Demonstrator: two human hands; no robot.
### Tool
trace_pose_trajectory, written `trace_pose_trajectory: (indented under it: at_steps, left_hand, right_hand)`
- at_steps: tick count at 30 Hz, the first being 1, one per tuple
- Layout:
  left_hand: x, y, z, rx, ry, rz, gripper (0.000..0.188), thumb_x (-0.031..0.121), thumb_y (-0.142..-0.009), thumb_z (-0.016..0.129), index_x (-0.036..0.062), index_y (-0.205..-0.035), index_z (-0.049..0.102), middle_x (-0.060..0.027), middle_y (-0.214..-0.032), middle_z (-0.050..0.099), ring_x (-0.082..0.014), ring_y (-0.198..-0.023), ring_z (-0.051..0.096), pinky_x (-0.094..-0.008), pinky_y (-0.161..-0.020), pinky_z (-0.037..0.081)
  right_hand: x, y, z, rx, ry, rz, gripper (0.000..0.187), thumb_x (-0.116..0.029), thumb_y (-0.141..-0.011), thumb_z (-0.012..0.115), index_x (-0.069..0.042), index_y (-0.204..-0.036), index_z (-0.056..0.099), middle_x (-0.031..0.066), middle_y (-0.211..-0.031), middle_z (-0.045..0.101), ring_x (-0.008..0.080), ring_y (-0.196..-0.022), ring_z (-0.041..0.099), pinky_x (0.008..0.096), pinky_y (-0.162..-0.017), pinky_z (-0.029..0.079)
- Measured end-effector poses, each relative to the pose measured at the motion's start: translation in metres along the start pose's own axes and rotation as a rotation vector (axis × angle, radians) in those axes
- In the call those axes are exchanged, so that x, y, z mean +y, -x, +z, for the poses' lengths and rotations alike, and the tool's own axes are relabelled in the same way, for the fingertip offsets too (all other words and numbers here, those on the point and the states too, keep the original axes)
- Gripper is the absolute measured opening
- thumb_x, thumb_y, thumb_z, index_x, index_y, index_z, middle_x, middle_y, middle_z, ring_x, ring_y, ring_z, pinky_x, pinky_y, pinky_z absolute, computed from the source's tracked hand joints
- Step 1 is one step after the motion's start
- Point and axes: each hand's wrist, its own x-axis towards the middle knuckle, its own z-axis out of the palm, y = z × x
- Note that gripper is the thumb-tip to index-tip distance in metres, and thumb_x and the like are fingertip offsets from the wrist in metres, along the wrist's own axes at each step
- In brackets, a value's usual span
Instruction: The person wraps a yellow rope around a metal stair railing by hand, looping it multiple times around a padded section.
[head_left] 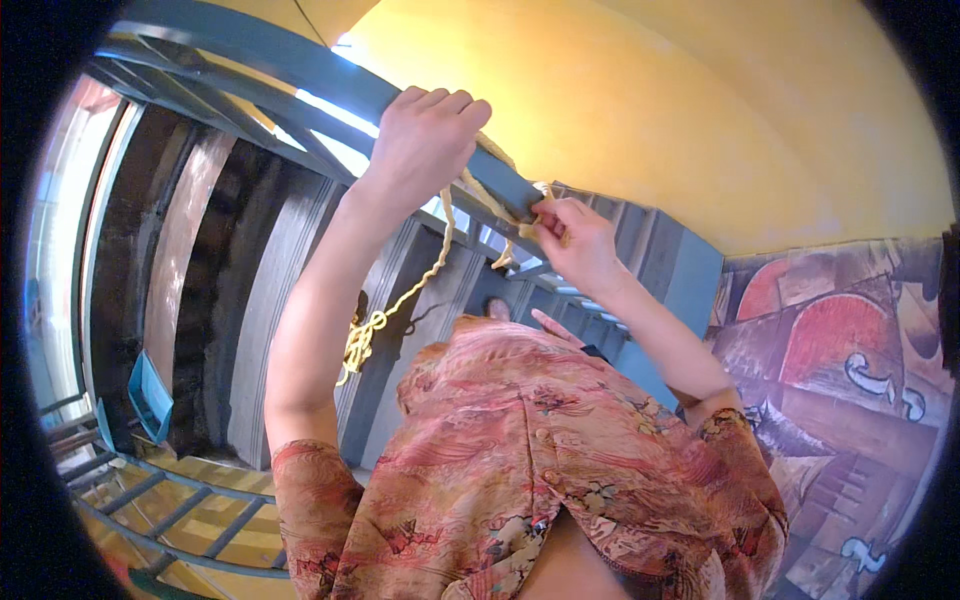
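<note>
My left hand (424,142) is closed over the top of a blue handrail (330,75), knuckles up and the fingertips hidden on its far side. A pale yellow rope (444,238) is looped around the rail between my two hands. At the rail's lower stretch, my right hand (580,242) pinches the rope between thumb and fingers, close against the rail. One length of rope hangs from the rail down to a loose, tangled heap (362,345) on the stairs. A short rope end (503,257) dangles below my right hand.
Grey wooden stairs (290,270) descend beneath the railing. A yellow wall (660,110) rises beyond it, and a painted mural (850,340) covers the wall at right. At lower left are a blue box-like object (150,398) and a curved railing (170,525).
</note>
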Motion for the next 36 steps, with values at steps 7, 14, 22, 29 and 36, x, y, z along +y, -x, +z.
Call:
trace_pose_trajectory:
  at_steps: [7,14,22,29,36]
  left_hand:
    - [0.018,0.022,0.002,0.204,0.025,0.243,0.021,0.006,-0.072,0.06,0.0053,-0.093,0.061,-0.0059,-0.095,0.061,-0.0256,-0.089,0.061,-0.0378,-0.083,0.046]
    - [0.067,0.095,0.052,0.13,0.172,-0.374,0.014,0.012,-0.077,0.063,0.0062,-0.088,0.057,-0.0068,-0.077,0.061,-0.0242,-0.059,0.063,-0.0364,-0.052,0.05]
    - [0.087,0.116,0.102,-0.231,1.544,-1.296,0.043,0.04,-0.095,0.05,0.0002,-0.098,0.068,-0.0088,-0.077,0.07,-0.0153,-0.064,0.066,-0.0338,-0.056,0.05]
    - [0.123,0.107,0.134,0.222,1.966,-1.179,0.034,0.025,-0.096,0.055,0.0008,-0.119,0.052,-0.0097,-0.112,0.063,-0.0187,-0.095,0.065,-0.029,-0.08,0.051]
    - [0.133,0.095,0.141,0.376,2.06,-1.316,0.023,0.019,-0.094,0.058,0.0021,-0.109,0.062,-0.0059,-0.103,0.067,-0.0158,-0.09,0.063,-0.0285,-0.079,0.049]
  right_hand:
    - [0.005,-0.002,0.0,0.035,0.579,-0.544,0.023,-0.01,-0.069,0.07,-0.009,-0.091,0.063,0.007,-0.095,0.058,0.0263,-0.086,0.058,0.038,-0.074,0.049]
    - [-0.013,-0.014,0.007,0.11,0.309,-0.719,0.022,-0.004,-0.066,0.071,-0.005,-0.085,0.062,0.0075,-0.089,0.061,0.0243,-0.073,0.062,0.0333,-0.063,0.051]
    - [-0.036,-0.059,-0.01,0.109,0.156,-0.57,0.024,-0.005,-0.073,0.071,-0.009,-0.095,0.062,0.0082,-0.099,0.063,0.0244,-0.079,0.065,0.0313,-0.069,0.054]
    - [-0.022,-0.05,-0.026,0.047,0.276,-0.507,0.043,0.0,-0.078,0.067,-0.009,-0.118,0.056,0.0135,-0.126,0.053,0.0264,-0.101,0.063,0.0366,-0.089,0.051]
    - [0.04,-0.025,-0.015,0.064,0.165,-0.135,0.026,-0.002,-0.084,0.064,-0.004,-0.11,0.065,0.0103,-0.105,0.065,0.0195,-0.095,0.064,0.0296,-0.082,0.052]
